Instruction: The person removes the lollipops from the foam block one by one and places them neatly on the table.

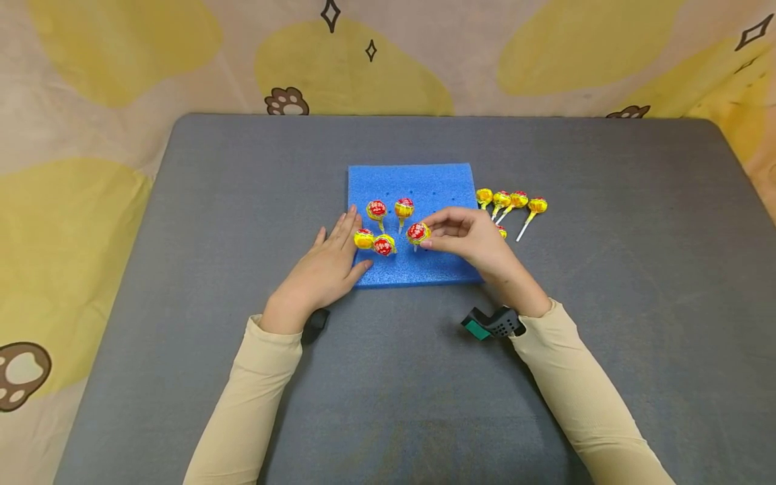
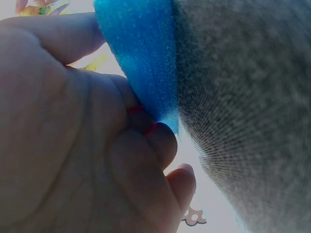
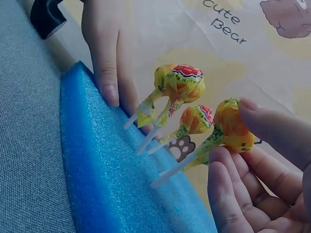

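A blue foam board (image 1: 418, 176) lies on the grey table. Several yellow-and-red wrapped lollipops, among them one at the back (image 1: 376, 209) and one nearer the front (image 1: 383, 245), stand with their sticks in its left part. My right hand (image 1: 479, 239) pinches another lollipop (image 1: 417, 233) by its wrapped head between thumb and fingers, over the middle of the board. In the right wrist view this lollipop's white stick (image 3: 170, 171) slants down, its tip right at the foam surface. My left hand (image 1: 324, 266) rests with extended fingers along the board's left edge.
Right of the board, several loose lollipops (image 1: 518, 199) lie in a group on the table (image 1: 636, 289). One of them (image 1: 502, 232) is partly hidden by my right hand. Small holes dot the board's back half. A patterned cloth (image 1: 388, 81) hangs behind the table.
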Available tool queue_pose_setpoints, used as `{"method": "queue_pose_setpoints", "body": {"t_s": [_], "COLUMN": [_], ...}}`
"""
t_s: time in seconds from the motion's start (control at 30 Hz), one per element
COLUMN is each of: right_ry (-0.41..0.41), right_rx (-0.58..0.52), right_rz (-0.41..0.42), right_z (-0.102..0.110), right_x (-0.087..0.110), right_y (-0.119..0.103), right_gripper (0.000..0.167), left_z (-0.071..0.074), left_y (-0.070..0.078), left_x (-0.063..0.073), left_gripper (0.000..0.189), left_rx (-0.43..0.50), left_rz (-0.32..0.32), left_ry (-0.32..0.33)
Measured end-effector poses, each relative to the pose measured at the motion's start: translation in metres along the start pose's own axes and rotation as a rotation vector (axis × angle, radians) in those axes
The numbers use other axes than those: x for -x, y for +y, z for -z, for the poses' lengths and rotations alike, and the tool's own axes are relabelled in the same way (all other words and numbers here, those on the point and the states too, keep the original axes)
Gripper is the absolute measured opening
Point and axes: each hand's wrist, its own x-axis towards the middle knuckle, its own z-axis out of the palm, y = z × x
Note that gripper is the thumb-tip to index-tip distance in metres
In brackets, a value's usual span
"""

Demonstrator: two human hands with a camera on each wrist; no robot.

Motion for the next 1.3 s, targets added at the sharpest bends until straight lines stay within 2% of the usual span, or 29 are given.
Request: {"method": "queue_pose_setpoints", "body": {"t_s": [0.63, 0.9, 1.07, 1.3], "right_ry": [0.057, 0.088, 0.132, 0.171], "right_rx": [-0.061, -0.151, -0.207, -0.231], "right_rz": [-0.015, 0.016, -0.013, -0.047], "right_z": [0.015, 0.022, 0.029, 0.043], "right_x": [0.003, 0.007, 0.012, 0.023], "right_y": [-0.001, 0.004, 0.006, 0.009], "right_gripper": [0.028, 0.019, 0.018, 0.016], "left_z": [0.0, 0.0, 0.0, -0.002], "left_y": [0.0, 0.0, -0.001, -0.001], "left_x": [-0.001, 0.0, -0.001, -0.001], "left_gripper": [0.077, 0.077, 0.077, 0.077], "left_rx": [-0.013, -0.009, -0.008, -0.009], "left_rz": [-0.005, -0.004, -0.013, -0.012], "left_ry": [-0.008, -0.01, -0.011, -0.008]}}
